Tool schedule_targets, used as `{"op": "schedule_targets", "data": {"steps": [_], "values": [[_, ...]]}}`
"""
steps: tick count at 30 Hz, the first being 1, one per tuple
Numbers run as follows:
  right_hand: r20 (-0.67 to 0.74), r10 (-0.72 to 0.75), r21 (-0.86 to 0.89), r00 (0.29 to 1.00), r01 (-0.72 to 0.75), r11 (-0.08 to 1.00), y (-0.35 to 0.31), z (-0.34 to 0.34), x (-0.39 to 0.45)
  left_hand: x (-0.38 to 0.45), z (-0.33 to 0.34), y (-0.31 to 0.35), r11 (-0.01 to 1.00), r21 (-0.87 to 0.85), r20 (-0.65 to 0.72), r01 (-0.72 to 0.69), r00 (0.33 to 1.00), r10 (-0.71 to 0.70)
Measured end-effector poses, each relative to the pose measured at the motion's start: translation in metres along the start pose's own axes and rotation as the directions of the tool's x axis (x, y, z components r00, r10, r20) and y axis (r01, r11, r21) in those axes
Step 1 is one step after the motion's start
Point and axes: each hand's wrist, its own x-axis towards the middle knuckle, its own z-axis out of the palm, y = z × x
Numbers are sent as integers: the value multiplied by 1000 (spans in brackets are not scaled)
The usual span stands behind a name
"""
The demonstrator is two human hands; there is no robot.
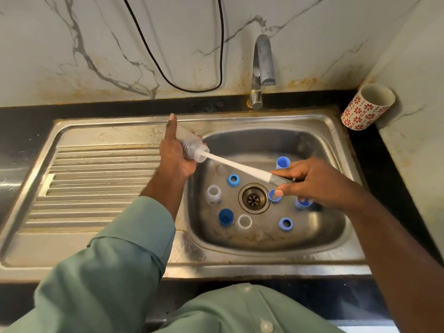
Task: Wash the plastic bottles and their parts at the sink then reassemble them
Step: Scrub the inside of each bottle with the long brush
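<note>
My left hand [176,155] grips a clear plastic bottle [191,144] over the sink's left rim, its mouth tilted toward the basin. A white bottle brush [236,165] runs into that mouth; my right hand [312,181] pinches its grey handle over the basin. On the sink floor stand several parts: a small clear bottle [213,193], blue rings [233,180] [286,224], a dark blue cap [225,216], a clear ring [244,221] and a light blue cap [283,162]. Two more blue parts are partly hidden under my right hand.
The steel sink [264,246] has a drain [254,198] in the middle and a ribbed drainboard [96,183] to the left. A tap [262,68] stands behind, with no water visible. A red-flowered cup [366,106] sits at the back right corner. A black cable [182,75] hangs on the wall.
</note>
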Motion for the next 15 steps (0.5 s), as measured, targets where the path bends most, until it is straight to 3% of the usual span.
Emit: {"op": "schedule_targets", "data": {"steps": [2, 5, 9, 11, 13, 15], "values": [[-15, 45, 141, 999, -42, 989, 8, 0, 0, -2, 2, -2, 1000, -13, 22, 18, 1000, -18], [-24, 73, 210, 997, -66, 976, 15, 18, -3, -8, 5, -7, 998, -51, 101, 37, 994, -31], [-75, 171, 516, 982, -109, 850, 23, 41, -9, -5, 6, 3, 998, -55, 149, -29, 988, 37], [-105, 225, 437, 969, -158, 885, 18, 54, -12, -1, 6, 8, 994, -54, 108, -100, 989, 106], [-116, 170, 153, 979, -151, 977, 7, 63, -15, 2, 4, 7, 986, -63, 34, -152, 987, 154], [-28, 137, 40, 990, -136, 990, -9, 55, -21, 8, -2, 5, 989, -55, -6, -139, 990, 139]]}}
